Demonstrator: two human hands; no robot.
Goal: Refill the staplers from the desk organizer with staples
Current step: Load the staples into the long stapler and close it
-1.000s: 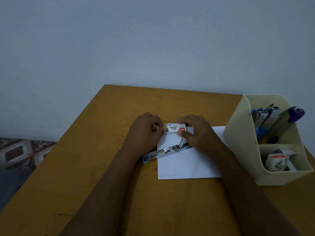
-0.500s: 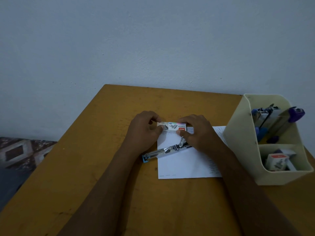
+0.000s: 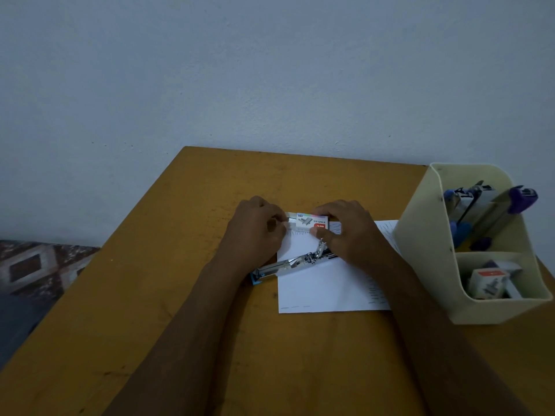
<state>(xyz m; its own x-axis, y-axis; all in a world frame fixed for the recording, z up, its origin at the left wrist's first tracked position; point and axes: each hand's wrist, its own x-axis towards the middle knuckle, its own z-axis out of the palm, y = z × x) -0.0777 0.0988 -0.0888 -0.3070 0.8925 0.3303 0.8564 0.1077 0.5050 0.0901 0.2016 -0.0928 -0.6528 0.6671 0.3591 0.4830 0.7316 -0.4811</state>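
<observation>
A small white staple box (image 3: 310,222) with a red label is held above the paper between both hands. My right hand (image 3: 348,232) grips the box's outer sleeve. My left hand (image 3: 255,232) pinches the inner tray (image 3: 289,218), which sticks out of the sleeve's left end. Below them an opened stapler (image 3: 288,264) with a blue tip lies flat, its metal channel exposed, partly on the white sheet (image 3: 324,289). The cream desk organizer (image 3: 426,250) stands at the right with more staplers (image 3: 492,208) in its tall back section.
Another staple box (image 3: 488,282) sits in the organizer's low front compartment. The brown table (image 3: 180,295) ends at a wall behind and drops off on the left, where patterned fabric (image 3: 30,265) shows below.
The inner tray has slid out of the box's left end as my left hand drew away from my right. The stapler and organizer have not moved.
</observation>
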